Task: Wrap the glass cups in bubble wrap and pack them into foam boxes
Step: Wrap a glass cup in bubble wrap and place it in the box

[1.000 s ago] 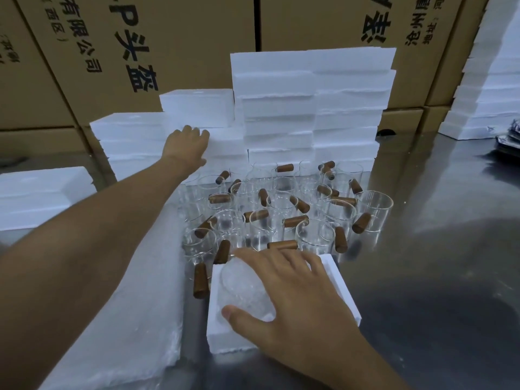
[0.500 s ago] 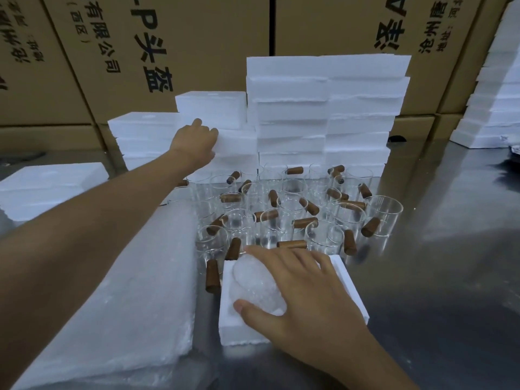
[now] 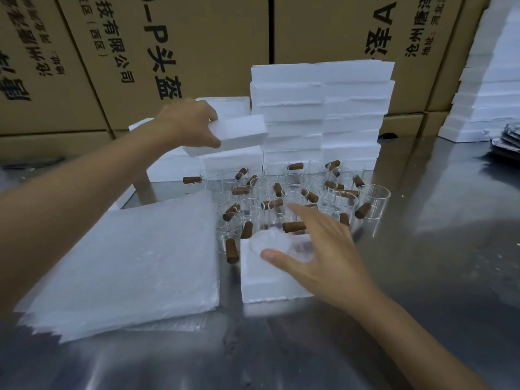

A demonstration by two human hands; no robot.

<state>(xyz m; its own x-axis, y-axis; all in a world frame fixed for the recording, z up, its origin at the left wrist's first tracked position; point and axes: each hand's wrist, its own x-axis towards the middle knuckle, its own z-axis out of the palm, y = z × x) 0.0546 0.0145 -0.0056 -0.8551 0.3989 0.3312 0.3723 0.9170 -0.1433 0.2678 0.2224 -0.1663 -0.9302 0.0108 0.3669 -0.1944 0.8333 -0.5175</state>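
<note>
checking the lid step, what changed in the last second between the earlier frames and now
The left hand, earlier resting on the foam stack, now grips a foam piece lifted off it. The right hand has opened over the wrapped cup. The foam box and glass cups stayed put.

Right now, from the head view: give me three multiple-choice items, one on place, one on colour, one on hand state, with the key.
1. Where is the wrapped cup?
A. in the open foam box
B. on the bubble wrap stack
C. on the cartons

2. What colour are the glass cups' handles?
A. white
B. brown
C. blue

3. What is the left hand doing?
A. resting flat
B. gripping a foam piece
C. holding a cup

Key: 1 A, the bundle sits in the box's recess under the right hand. 2 B, the handles show brown. 3 B, its fingers clasp the lifted, tilted piece.
</note>
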